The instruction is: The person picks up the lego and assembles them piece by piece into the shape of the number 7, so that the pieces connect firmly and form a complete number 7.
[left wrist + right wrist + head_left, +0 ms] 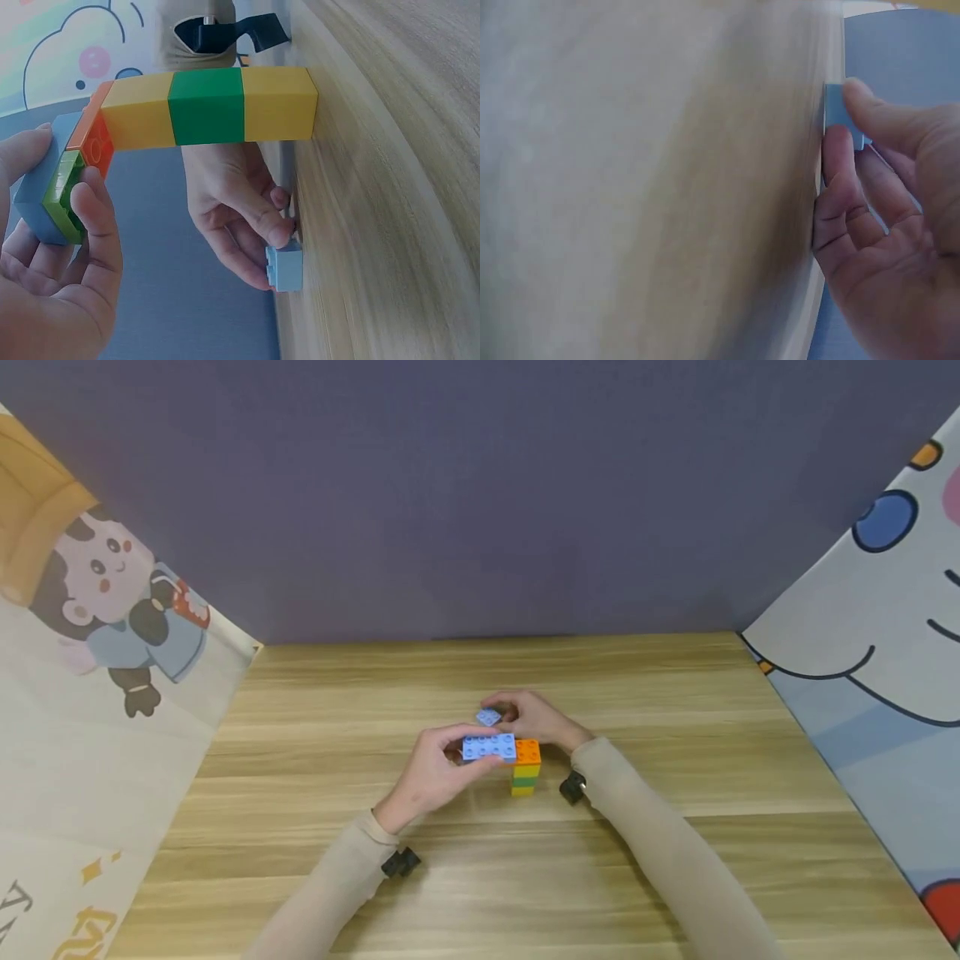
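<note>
A long blue brick (489, 747) lies across the top of a small tower, overhanging leftward from an orange brick (528, 753). My left hand (435, 772) grips that blue brick between thumb and fingers. Seen from the left wrist, a lime-green brick (61, 191) sits under the overhang beside the orange one. Below the orange come a yellow brick (139, 111), a green brick (207, 107) and another yellow brick (277, 103) standing on the table. Behind the tower, my right hand (536, 718) pinches a small light-blue brick (488, 717) low at the tabletop.
The wood-grain table (637, 877) is bounded by a dark back panel (480, 510). Printed cartoon panels stand at the left (150, 635) and right (840, 635). A small black device (573, 787) is strapped to each wrist.
</note>
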`<state>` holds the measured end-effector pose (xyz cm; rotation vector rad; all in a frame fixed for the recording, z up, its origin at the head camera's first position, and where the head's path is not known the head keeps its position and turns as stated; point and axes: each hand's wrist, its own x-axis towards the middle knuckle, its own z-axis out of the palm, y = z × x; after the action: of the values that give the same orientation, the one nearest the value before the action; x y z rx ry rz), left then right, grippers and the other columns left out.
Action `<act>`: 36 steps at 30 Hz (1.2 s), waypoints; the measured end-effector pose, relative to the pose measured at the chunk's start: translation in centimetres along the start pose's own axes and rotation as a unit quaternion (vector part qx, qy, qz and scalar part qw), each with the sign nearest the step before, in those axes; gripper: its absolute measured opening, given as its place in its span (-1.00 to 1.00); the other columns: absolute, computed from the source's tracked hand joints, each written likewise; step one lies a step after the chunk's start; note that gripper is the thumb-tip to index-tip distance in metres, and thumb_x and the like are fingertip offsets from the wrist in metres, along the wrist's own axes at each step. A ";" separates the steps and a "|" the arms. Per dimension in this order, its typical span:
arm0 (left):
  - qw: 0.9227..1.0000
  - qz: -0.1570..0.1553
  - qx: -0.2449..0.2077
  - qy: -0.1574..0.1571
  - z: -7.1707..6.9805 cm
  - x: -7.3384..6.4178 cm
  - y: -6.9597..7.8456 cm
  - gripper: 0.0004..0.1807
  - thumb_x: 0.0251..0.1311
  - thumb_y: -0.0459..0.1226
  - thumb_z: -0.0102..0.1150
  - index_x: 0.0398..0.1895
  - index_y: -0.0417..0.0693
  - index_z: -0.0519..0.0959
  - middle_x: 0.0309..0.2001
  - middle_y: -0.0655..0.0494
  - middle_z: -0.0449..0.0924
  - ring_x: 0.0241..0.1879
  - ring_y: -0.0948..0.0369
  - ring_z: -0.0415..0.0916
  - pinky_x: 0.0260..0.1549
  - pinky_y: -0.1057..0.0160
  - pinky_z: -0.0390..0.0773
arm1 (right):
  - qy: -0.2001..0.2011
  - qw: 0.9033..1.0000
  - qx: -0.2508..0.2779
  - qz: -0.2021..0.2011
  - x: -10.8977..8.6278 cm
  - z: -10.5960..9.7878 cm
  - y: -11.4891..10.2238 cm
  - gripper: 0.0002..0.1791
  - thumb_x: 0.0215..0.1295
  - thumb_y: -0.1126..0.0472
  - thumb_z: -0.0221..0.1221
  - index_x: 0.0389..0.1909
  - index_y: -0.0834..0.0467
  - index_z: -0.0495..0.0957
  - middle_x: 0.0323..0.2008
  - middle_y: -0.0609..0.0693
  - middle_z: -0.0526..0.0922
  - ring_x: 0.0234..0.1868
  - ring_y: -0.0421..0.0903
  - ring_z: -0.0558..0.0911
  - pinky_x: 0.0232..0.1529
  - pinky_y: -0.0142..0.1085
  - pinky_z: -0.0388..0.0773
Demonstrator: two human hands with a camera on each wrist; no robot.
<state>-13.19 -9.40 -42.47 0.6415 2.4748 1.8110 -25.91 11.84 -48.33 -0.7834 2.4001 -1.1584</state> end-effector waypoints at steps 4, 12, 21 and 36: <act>1.000 -0.006 -0.008 -0.001 0.0 0.0 0.1 -0.63 0.25 -0.28 0.53 0.13 -0.06 0.78 0.04 -0.04 0.82 -0.44 0.28 0.57 -0.45 0.37 0.64 | 0.007 1.000 0.000 0.012 0.2 0.0 0.0 -0.52 0.44 0.30 0.35 0.36 0.15 0.61 0.27 0.17 0.70 -0.12 -0.13 0.74 -0.01 -0.24 0.75; 1.000 -0.012 -0.019 -0.002 0.0 -0.1 0.1 -0.63 0.25 -0.28 0.54 0.13 -0.05 0.78 0.04 -0.04 0.82 -0.45 0.30 0.57 -0.47 0.42 0.61 | 0.020 1.000 0.000 0.014 0.3 0.2 0.1 -0.57 0.44 0.28 0.36 0.29 0.13 0.66 0.23 0.15 0.73 -0.06 -0.10 0.75 0.04 -0.18 0.76; 1.000 -0.012 -0.020 0.001 0.2 -0.1 0.0 -0.63 0.26 -0.29 0.52 0.13 -0.06 0.77 0.00 -0.05 0.82 -0.47 0.33 0.54 -0.48 0.43 0.60 | 0.036 0.999 0.020 0.019 -0.1 -0.2 -0.2 -0.54 0.38 0.13 0.44 0.25 0.11 0.68 0.16 0.12 0.77 0.02 0.00 0.78 0.07 -0.11 0.78; 0.999 -0.019 -0.027 0.003 0.0 -0.3 -0.1 -0.63 0.26 -0.28 0.52 0.13 -0.07 0.77 -0.04 -0.04 0.82 -0.44 0.31 0.58 -0.47 0.41 0.62 | 0.082 0.996 0.038 0.011 -1.0 -1.1 -0.6 -0.47 0.29 0.05 0.52 0.22 0.17 0.70 0.13 0.13 0.79 0.06 0.05 0.79 0.13 -0.06 0.77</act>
<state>-12.92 -9.46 -42.61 0.5827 2.4140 1.8621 -25.52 12.86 -47.14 -0.6600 2.4726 -1.3439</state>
